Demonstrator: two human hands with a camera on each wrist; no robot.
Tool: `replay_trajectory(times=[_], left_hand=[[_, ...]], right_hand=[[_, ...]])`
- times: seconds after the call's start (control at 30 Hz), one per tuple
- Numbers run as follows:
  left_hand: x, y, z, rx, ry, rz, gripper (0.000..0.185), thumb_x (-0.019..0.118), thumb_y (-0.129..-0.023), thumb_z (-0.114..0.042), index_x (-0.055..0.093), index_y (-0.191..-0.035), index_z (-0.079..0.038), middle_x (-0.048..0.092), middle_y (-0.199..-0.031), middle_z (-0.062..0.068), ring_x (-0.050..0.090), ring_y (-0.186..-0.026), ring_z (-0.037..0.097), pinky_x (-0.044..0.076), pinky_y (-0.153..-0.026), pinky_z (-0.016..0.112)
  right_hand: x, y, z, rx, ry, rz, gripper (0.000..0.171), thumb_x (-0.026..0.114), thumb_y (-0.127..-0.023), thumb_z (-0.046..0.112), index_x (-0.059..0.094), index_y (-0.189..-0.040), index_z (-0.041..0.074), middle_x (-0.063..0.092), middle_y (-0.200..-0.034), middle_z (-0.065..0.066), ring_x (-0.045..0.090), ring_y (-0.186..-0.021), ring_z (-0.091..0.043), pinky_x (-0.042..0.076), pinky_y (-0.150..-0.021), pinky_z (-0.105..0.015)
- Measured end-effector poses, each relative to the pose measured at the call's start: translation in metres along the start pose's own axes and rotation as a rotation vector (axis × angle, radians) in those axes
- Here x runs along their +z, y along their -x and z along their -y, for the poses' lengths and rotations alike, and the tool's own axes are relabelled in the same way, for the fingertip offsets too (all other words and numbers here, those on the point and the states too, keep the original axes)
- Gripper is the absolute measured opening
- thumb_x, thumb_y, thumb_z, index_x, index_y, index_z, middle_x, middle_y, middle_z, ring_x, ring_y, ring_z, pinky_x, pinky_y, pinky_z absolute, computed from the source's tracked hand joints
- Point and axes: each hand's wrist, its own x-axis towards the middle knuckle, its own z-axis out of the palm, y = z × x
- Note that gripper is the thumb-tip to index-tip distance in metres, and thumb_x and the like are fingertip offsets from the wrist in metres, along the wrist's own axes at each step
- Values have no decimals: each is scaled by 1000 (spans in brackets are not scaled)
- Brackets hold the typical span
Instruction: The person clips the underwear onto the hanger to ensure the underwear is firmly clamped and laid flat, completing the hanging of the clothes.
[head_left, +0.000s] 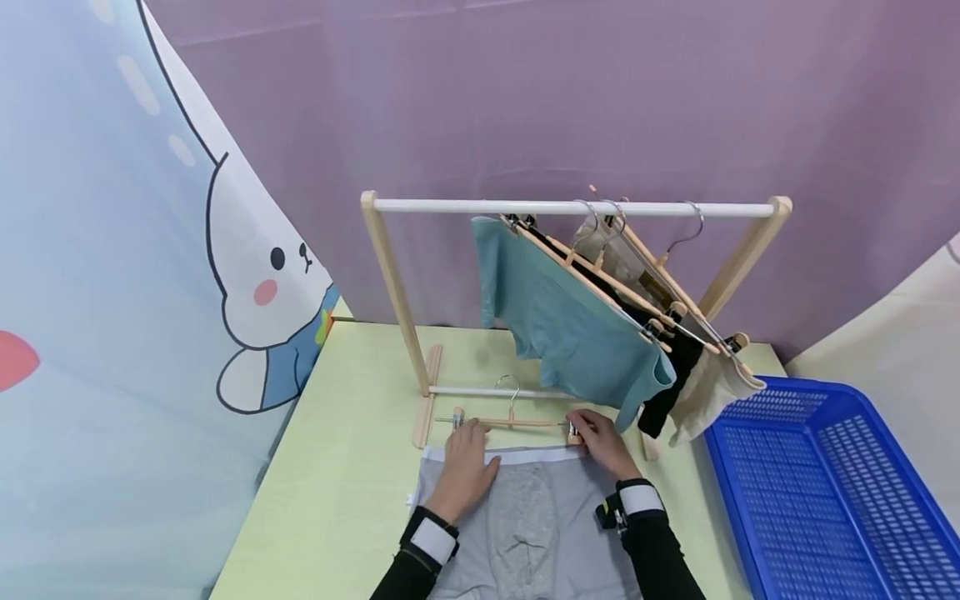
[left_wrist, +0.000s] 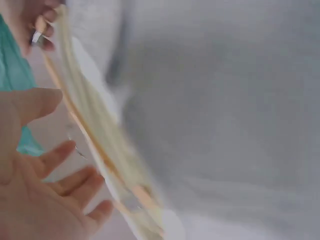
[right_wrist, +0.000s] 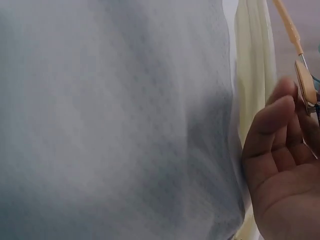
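Grey boxer briefs [head_left: 521, 517] with a pale waistband lie spread on the table below a wooden clip hanger [head_left: 525, 422]. My left hand [head_left: 467, 471] hovers over the left part of the waistband, fingertips near the hanger bar. In the left wrist view its fingers are spread and loosely bent, with nothing gripped. At the hanger's right end my right hand [head_left: 606, 442] holds the clip [head_left: 574, 432] with its fingertips. The right wrist view shows that clip [right_wrist: 306, 82] at the fingers, partly hidden. The left clip [head_left: 457, 417] stands just beyond the left fingers.
A white-barred wooden rack [head_left: 465, 206] stands at the back, with teal shorts [head_left: 555, 308], a black garment [head_left: 667, 383] and a beige garment [head_left: 712, 392] hanging on clip hangers. To the right is a blue plastic basket [head_left: 810, 467]. Curtains surround the pale table [head_left: 337, 467].
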Motion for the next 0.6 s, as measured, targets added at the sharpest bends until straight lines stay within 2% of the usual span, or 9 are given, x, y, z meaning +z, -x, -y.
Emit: replay_trajectory(times=[0.1,0.17,0.23,0.37,0.43,0.5,0.6], left_hand=[[0,-24,-17,52,56,67,39,67,-95,-22,54,-127,-5,55,-132,16,51,-125,30,41,-106,44],[1,-44,-32,95,98,146,36,64,-98,-24,55,-129,-7,57,-129,12,54,-122,26,45,-102,40],[5,-63,-45,121,156,229,38,59,-101,-27,54,-133,-7,57,-131,11,55,-123,24,47,-100,38],[23,-93,-60,128,269,363,46,50,-105,-33,49,-142,-6,56,-138,12,55,-126,23,47,-100,36],[33,-103,-64,119,318,399,44,48,-106,-33,51,-140,-5,60,-130,11,61,-114,21,50,-92,33],[41,-109,-67,116,359,413,36,48,-106,-30,57,-131,-5,63,-113,8,63,-93,16,50,-78,29],[50,-113,-70,91,432,448,26,49,-105,-28,61,-106,-5,55,-83,2,52,-64,13,41,-60,26]], right_hand=[[-1,-3,-3,-55,13,25,36,50,-105,33,66,-110,1,56,-74,-17,52,-58,-21,46,-56,-33],[-3,-4,-4,-98,36,36,31,52,-105,30,66,-102,2,54,-72,-14,50,-58,-18,44,-58,-31],[-3,-6,-6,-143,69,55,28,53,-104,29,66,-100,4,55,-75,-10,51,-63,-13,44,-63,-30],[-3,-7,-9,-215,128,92,26,51,-105,22,65,-116,3,62,-91,-6,55,-78,-8,45,-71,-28],[-1,-7,-12,-249,145,98,26,50,-105,16,63,-122,2,64,-96,-9,57,-81,-11,46,-71,-30],[0,-5,-14,-269,172,80,26,50,-104,10,62,-126,1,65,-102,-10,59,-86,-15,48,-74,-32],[1,-2,-17,-260,224,20,24,54,-101,7,65,-122,4,65,-105,-10,61,-92,-21,50,-81,-38]])
